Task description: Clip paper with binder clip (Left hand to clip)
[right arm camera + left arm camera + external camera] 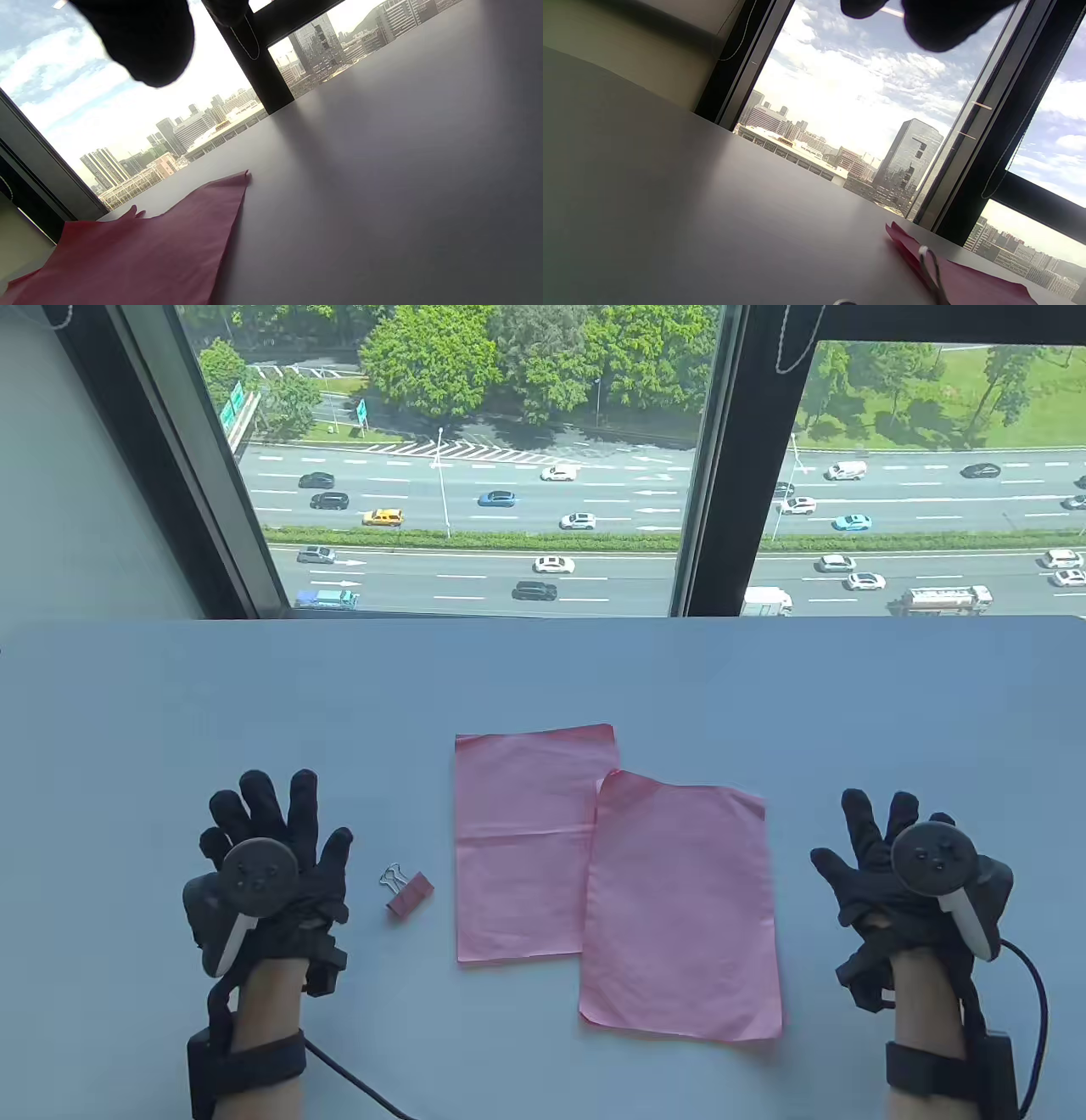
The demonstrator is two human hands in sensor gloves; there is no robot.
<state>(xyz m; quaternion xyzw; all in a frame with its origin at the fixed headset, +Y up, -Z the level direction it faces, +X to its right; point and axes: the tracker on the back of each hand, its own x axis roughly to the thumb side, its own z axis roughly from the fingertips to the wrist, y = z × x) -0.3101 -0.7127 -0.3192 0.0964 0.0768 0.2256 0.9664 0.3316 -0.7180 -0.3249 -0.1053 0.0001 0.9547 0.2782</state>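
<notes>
Two pink paper sheets lie flat mid-table: the left sheet [522, 844] and the right sheet [683, 903], which overlaps the left one's right edge. A small pink binder clip [407, 892] with wire handles lies just left of the papers. My left hand [271, 848] rests flat on the table, fingers spread, a short way left of the clip, holding nothing. My right hand [887, 857] rests flat with fingers spread, right of the papers, holding nothing. The left wrist view shows the paper [967, 284] and the clip's wire handle [931, 271]. The right wrist view shows the paper [140, 254].
The white table [170, 712] reaches to a large window [475, 458] at the back, with dark frames. Cables run from both wrists toward the front edge.
</notes>
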